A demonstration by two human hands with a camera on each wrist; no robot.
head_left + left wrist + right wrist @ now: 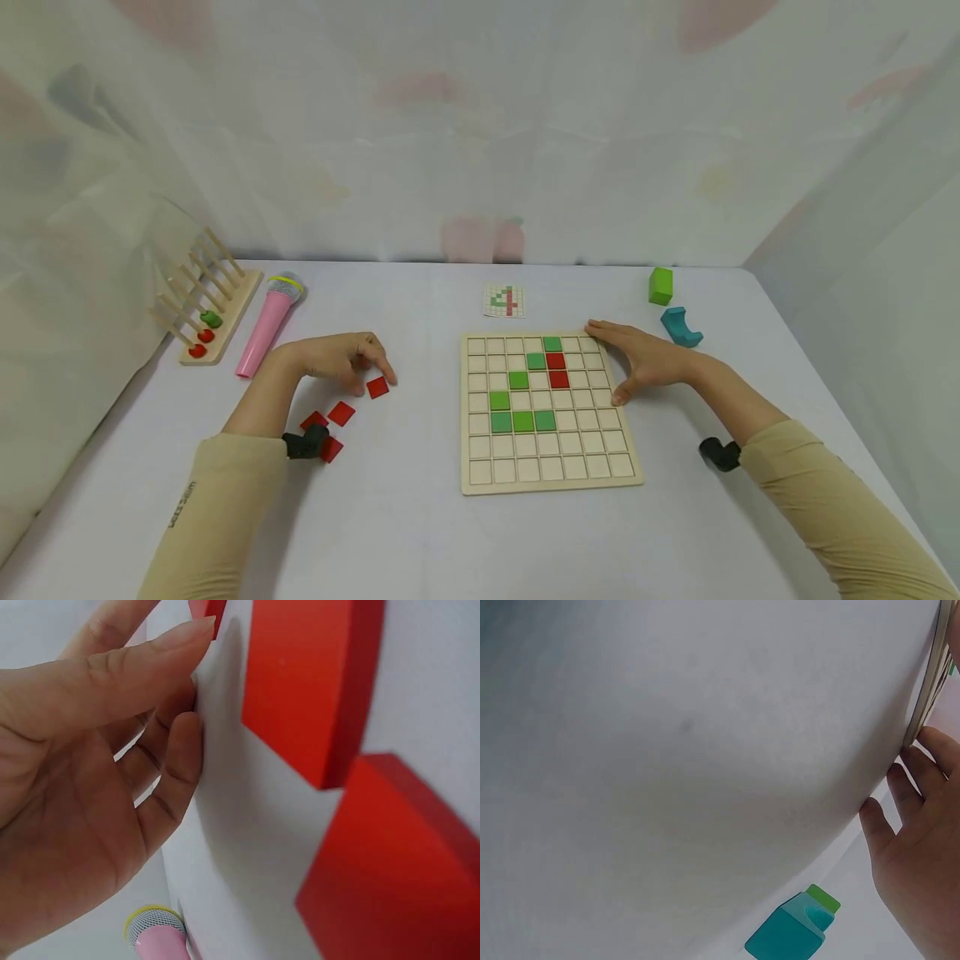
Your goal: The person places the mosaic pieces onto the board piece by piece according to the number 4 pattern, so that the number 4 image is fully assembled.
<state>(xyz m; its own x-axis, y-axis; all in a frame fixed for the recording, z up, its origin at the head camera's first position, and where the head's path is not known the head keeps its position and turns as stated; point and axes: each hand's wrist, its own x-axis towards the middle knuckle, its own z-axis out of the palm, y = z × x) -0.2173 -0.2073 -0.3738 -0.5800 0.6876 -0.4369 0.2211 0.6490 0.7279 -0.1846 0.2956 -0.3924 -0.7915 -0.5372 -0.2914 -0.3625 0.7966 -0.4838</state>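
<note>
A square red tile lies on the table with my left hand over it. Thumb and index finger reach down on either side of that tile, the fingertips right by its edges. In the left wrist view the thumb tip overlaps a red tile. Several more red tiles lie under the wrist. My right hand rests with spread fingers along the right edge of a wooden grid board, thumb on the side and fingers at the far corner. Green tiles and two red tiles sit in its cells.
A small pattern card lies behind the board. At the left stand a wooden peg rack with beads and a pink toy microphone. A green block and a teal curved block are beyond the right hand.
</note>
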